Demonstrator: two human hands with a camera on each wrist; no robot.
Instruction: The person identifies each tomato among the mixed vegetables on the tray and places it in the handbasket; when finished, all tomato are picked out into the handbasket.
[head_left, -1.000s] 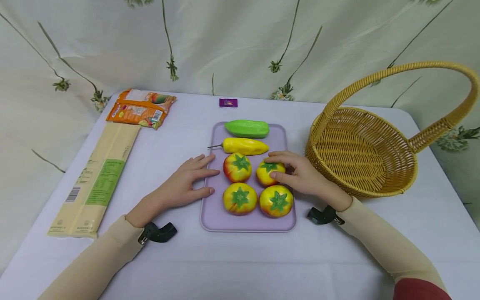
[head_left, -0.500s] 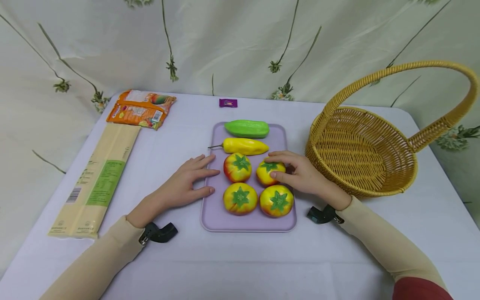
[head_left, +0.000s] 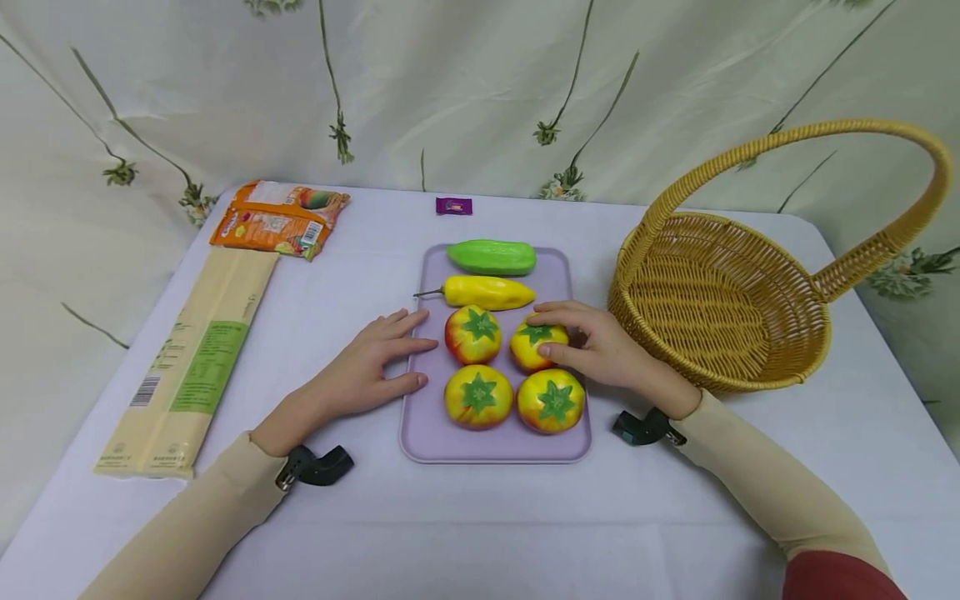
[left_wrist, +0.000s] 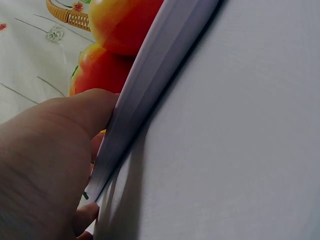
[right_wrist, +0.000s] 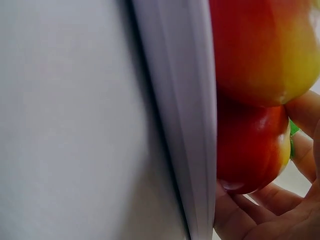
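Observation:
A lilac tray holds several yellow-and-red tomatoes with green star-shaped tops. My right hand grips the upper-right tomato, fingers and thumb curled round it; in the right wrist view that tomato sits within the fingers. My left hand rests with spread fingers at the tray's left edge, the thumb touching the rim in the left wrist view. Above the tomatoes lie a yellow pepper with a thin stem and a green cucumber-like vegetable.
A wicker basket with a tall handle stands right of the tray, close to my right forearm. At left lie a long beige noodle-like packet and an orange snack bag. A small purple wrapped item lies behind the tray.

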